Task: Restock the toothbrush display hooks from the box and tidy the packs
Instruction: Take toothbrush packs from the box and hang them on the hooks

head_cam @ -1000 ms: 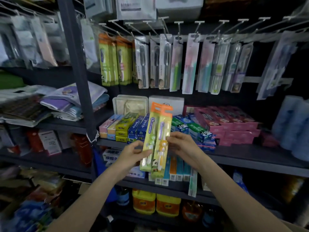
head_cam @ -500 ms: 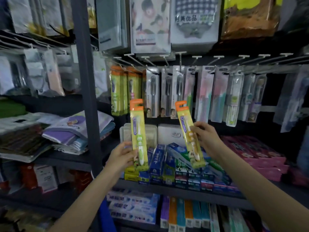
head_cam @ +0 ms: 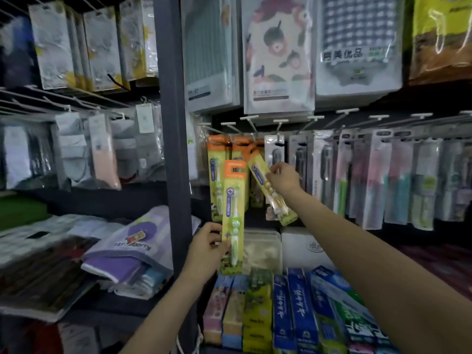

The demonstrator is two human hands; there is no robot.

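Observation:
My left hand (head_cam: 207,247) grips the lower part of an upright yellow toothbrush pack with an orange top (head_cam: 233,208), in front of the hanging packs. My right hand (head_cam: 282,178) pinches a second yellow pack (head_cam: 258,172), tilted, its orange top up at the hook (head_cam: 251,135) among the same yellow-and-orange packs (head_cam: 216,169). Whether its hole is on the hook I cannot tell. Grey, pink and green toothbrush packs (head_cam: 378,180) hang on the white hooks to the right. No box is in view.
A dark steel upright (head_cam: 172,149) stands just left of the hooks. Toothpaste boxes (head_cam: 293,310) fill the shelf below my hands. Folded cloth packs (head_cam: 127,254) lie on the left shelf. Large bagged goods (head_cam: 278,52) hang above the hooks.
Both hands have risen toward the hooks. My right hand carried its pack up and left to the orange-topped row. The left pack moved closer to that row too.

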